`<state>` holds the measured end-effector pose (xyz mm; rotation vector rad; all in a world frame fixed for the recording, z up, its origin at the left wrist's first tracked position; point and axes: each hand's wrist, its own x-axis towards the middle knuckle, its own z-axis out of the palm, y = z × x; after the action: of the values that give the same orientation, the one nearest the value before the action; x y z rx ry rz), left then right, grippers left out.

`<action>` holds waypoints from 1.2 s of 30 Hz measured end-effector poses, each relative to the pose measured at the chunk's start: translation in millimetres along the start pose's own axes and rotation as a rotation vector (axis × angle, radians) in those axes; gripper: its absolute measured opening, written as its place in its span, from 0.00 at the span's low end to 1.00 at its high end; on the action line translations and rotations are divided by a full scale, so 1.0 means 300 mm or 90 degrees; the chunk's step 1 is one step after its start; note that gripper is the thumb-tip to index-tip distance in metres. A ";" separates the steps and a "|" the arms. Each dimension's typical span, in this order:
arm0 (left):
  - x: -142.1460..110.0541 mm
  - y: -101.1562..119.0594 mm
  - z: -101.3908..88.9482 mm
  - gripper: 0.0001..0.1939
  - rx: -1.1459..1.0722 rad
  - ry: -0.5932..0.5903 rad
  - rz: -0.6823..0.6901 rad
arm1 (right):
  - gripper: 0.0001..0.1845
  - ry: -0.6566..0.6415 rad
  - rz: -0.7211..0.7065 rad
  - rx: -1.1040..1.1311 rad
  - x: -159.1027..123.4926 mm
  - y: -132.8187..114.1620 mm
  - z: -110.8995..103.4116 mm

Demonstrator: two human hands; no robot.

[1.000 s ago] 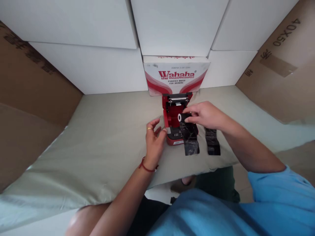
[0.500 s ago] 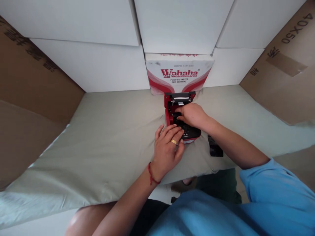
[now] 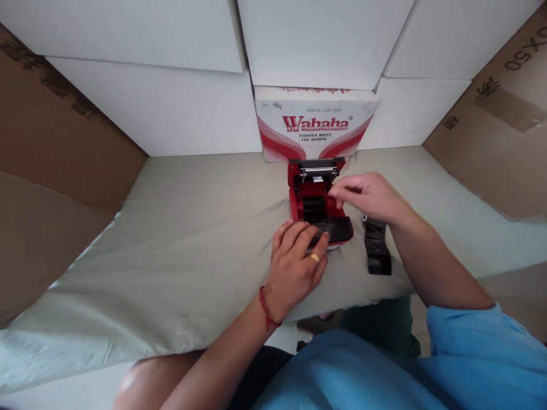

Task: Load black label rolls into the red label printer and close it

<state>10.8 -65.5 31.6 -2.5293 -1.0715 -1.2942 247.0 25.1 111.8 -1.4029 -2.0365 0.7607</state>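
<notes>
A small red and black label printer stands on the cloth with its lid raised. Inside it lies a black roll. My left hand, with a gold ring and a red string bracelet, rests on the black front cover, fingers laid across it and somewhat apart. Just off the printer's right side is my right hand, its thumb and fingertips pinched together near the inner right wall; whether anything is between them cannot be seen. Below that wrist, a crinkled black film strip lies on the cloth, a pale core end at its top.
A white and red Wahaha water carton stands right behind the raised lid. White boxes form a wall at the back. Brown cardboard closes off both sides. The pale green cloth covers the table to its front edge.
My right hand has come out of the printer and moved right, uncovering the black roll. My left hand has shifted slightly right on the front cover. More of the black film strip shows.
</notes>
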 end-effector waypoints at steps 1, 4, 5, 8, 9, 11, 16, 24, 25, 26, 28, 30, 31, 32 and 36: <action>0.002 0.003 0.000 0.13 0.003 0.008 0.005 | 0.19 0.103 -0.006 0.033 -0.003 0.018 -0.015; 0.006 0.012 0.005 0.13 0.010 0.022 0.016 | 0.27 0.349 -0.040 0.060 0.030 0.068 -0.023; 0.007 0.014 0.007 0.13 0.012 0.025 0.019 | 0.31 0.366 -0.051 0.065 0.049 0.080 -0.017; 0.005 0.022 0.012 0.14 0.019 0.027 0.029 | 0.41 0.281 -0.063 0.075 0.092 0.093 0.009; 0.004 0.024 0.014 0.14 0.020 0.024 0.032 | 0.41 0.246 -0.061 0.077 0.095 0.089 0.017; -0.002 0.025 0.016 0.15 0.022 0.015 0.038 | 0.40 0.206 -0.056 0.080 0.079 0.075 0.029; -0.015 0.021 0.023 0.20 0.001 0.014 0.028 | 0.35 0.198 -0.068 0.065 -0.029 0.054 0.045; -0.018 0.021 0.011 0.21 0.011 -0.004 0.045 | 0.24 0.132 -0.171 -0.014 -0.165 0.121 0.118; -0.020 0.020 0.010 0.22 0.007 -0.009 0.045 | 0.23 0.123 -0.175 -0.023 -0.176 0.133 0.129; -0.021 0.016 0.008 0.23 -0.001 -0.009 0.046 | 0.22 0.118 -0.176 -0.029 -0.184 0.144 0.138; -0.023 -0.001 0.005 0.27 -0.029 0.008 0.033 | 0.22 0.116 -0.176 -0.028 -0.191 0.161 0.153; -0.023 -0.034 0.002 0.31 -0.064 0.037 -0.021 | 0.22 0.122 -0.183 -0.007 -0.188 0.171 0.162; -0.021 -0.055 -0.001 0.32 -0.080 0.041 -0.064 | 0.23 0.129 -0.191 0.011 -0.184 0.175 0.166; -0.019 -0.077 -0.004 0.30 -0.098 0.030 -0.108 | 0.24 0.136 -0.198 0.031 -0.180 0.177 0.170; -0.013 -0.154 -0.018 0.22 -0.188 -0.057 -0.191 | 0.25 0.167 -0.221 0.085 -0.174 0.180 0.188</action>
<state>-23.5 -35.4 22.2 -2.7382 -1.4196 -1.5265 257.3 -16.4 28.3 -0.9814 -1.9130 0.5223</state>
